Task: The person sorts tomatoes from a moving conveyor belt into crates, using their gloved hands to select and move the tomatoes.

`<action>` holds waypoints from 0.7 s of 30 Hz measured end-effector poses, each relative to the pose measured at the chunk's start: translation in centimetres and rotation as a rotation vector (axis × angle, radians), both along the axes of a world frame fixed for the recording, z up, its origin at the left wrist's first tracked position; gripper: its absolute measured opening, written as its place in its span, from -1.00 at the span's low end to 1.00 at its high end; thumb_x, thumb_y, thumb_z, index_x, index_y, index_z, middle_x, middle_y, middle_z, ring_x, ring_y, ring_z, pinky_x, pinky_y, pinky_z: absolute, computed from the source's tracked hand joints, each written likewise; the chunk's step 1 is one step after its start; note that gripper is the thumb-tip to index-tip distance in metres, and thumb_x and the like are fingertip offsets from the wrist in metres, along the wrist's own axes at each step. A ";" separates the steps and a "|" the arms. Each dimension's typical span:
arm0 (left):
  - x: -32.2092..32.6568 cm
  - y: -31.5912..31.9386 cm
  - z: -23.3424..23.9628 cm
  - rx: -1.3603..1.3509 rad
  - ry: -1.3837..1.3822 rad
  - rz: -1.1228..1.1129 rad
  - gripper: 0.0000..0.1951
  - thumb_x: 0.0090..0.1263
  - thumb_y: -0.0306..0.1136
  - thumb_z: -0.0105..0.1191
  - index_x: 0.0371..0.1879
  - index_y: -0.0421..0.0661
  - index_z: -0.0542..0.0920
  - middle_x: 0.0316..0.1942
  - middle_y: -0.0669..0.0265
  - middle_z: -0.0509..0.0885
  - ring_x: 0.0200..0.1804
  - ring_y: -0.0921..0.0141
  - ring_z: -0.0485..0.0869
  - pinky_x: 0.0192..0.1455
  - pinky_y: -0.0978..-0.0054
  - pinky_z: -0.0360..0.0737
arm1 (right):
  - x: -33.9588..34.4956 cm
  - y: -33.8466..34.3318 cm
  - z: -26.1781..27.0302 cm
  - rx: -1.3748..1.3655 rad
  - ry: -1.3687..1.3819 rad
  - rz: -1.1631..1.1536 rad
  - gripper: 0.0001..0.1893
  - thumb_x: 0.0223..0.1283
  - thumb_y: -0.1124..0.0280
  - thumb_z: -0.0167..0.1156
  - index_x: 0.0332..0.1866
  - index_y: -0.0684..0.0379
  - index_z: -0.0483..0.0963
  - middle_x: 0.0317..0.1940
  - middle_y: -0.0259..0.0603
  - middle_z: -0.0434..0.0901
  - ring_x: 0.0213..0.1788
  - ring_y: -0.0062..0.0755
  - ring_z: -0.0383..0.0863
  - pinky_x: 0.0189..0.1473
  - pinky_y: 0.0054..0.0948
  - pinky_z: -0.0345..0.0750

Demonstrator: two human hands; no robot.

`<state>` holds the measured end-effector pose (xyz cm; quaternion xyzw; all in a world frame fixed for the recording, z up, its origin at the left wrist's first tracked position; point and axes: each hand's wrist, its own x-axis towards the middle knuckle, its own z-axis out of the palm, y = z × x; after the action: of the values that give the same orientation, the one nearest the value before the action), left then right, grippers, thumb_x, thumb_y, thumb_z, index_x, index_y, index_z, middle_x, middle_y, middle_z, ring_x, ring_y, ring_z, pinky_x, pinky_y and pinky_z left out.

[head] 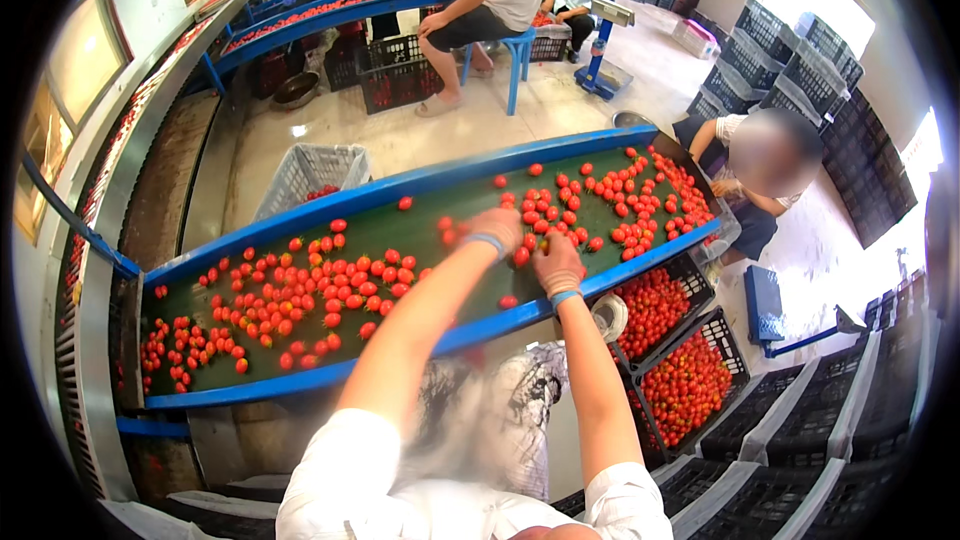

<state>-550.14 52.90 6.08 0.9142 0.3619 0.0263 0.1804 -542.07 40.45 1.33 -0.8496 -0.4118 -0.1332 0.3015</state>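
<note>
A sloping green conveyor belt [465, 300] with blue metal side rails carries many small red cherry tomatoes [277, 289]. Both my hands wear thin gloves with blue cuffs. My left hand [495, 231], blurred, is over the middle of the belt, beside a few tomatoes; its fingers are too smeared to read. Close to its right, my right hand [559, 266] reaches into a looser group of tomatoes [555, 214]. Its fingertips are at a yellowish tomato [545, 244], and whether they grip it is unclear.
Black crates of tomatoes [686, 390] stand below the near rail at right, by a white roll [609, 316]. A seated person [772, 157] is at the belt's right end. A grey crate [315, 172] sits beyond the far rail. A roller conveyor [112, 240] runs along the left.
</note>
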 end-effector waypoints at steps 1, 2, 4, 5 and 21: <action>-1.6 0.6 0.4 -0.108 -0.243 0.054 -0.61 0.11 -0.07 0.06 -0.11 0.02 0.58 -0.10 0.02 0.61 0.01 0.10 0.58 0.04 0.23 0.51 | 0.0 -0.1 -0.1 0.182 0.298 0.043 -0.77 0.07 0.27 0.14 -0.20 0.13 0.47 -0.31 -0.10 0.59 -0.26 -0.03 0.61 -0.23 -0.10 0.54; -2.6 -0.3 2.4 -0.179 -0.305 0.079 -0.63 0.13 -0.08 0.05 -0.13 0.01 0.58 -0.12 0.02 0.61 -0.03 0.10 0.59 0.01 0.23 0.53 | 0.6 -0.9 -0.2 0.367 0.590 0.065 -0.76 0.08 0.27 0.13 -0.19 0.15 0.47 -0.32 -0.14 0.59 -0.27 -0.05 0.61 -0.23 -0.10 0.54; -5.3 -2.0 4.7 -0.216 -0.405 0.097 -0.66 0.16 -0.11 0.03 -0.14 0.00 0.56 -0.15 0.02 0.62 -0.08 0.10 0.60 -0.04 0.25 0.55 | -1.1 -0.7 0.1 0.764 1.309 0.192 -0.73 0.14 0.27 0.11 -0.10 0.18 0.46 -0.25 -0.23 0.59 -0.15 -0.15 0.58 -0.09 -0.17 0.52; -6.6 -3.2 4.2 -0.189 -0.444 0.075 -0.67 0.17 -0.12 0.02 -0.14 0.00 0.56 -0.16 0.02 0.62 -0.09 0.10 0.61 -0.07 0.25 0.56 | -3.2 -0.5 0.1 0.921 1.568 0.277 -0.68 0.14 0.24 0.11 -0.06 0.19 0.43 -0.19 -0.18 0.57 -0.10 -0.14 0.56 -0.05 -0.17 0.51; -9.7 -2.9 -5.4 0.209 -0.132 0.148 -0.75 0.31 -0.26 -0.13 -0.19 0.01 0.61 -0.15 0.11 0.63 -0.14 0.10 0.64 -0.15 0.19 0.58 | -15.6 -7.7 -2.6 1.583 2.334 0.724 -0.69 0.13 0.14 0.05 -0.16 0.12 0.52 -0.04 -0.02 0.50 -0.13 -0.15 0.53 -0.21 -0.28 0.56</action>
<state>-559.87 50.01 0.67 0.8950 0.4111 0.1374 0.1053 -557.64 32.72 -1.28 0.0610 0.0551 0.5133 0.8542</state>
